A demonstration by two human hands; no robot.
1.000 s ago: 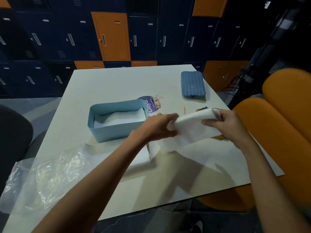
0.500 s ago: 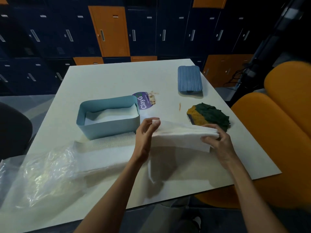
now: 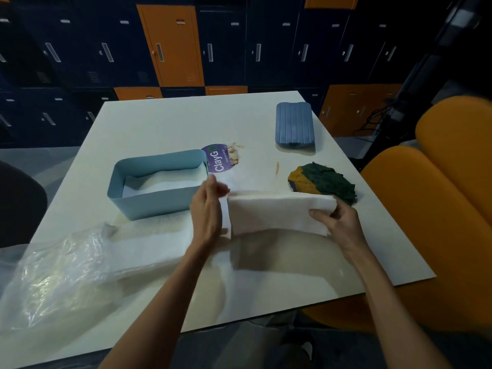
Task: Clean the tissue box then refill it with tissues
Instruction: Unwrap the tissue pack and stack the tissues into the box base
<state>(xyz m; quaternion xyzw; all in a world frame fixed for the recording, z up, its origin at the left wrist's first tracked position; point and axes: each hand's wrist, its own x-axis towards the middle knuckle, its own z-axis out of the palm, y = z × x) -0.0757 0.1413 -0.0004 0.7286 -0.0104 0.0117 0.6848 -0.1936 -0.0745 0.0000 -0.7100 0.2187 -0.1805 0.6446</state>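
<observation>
An open light-blue tissue box (image 3: 149,201) sits left of centre on the white table (image 3: 165,123), with white tissues (image 3: 165,182) inside it. Its darker blue ribbed lid (image 3: 294,125) lies apart at the far right. I hold a folded stack of white tissues (image 3: 277,214) just above the table, to the right of the box. My right hand (image 3: 338,222) grips its right end. My left hand (image 3: 207,211) holds its left edge, fingers upright. More white tissue (image 3: 149,249) lies spread on the table in front of the box.
A crumpled green and yellow cloth (image 3: 322,182) lies behind the held stack. A clear plastic wrapper (image 3: 58,272) covers the near left corner. A purple sticker (image 3: 217,161) lies beside the box. Orange chairs (image 3: 436,209) stand at the right, lockers behind.
The tissue stack has come down and been stretched wider between my hands, uncovering the cloth behind it. My left hand has turned upright at the stack's left edge.
</observation>
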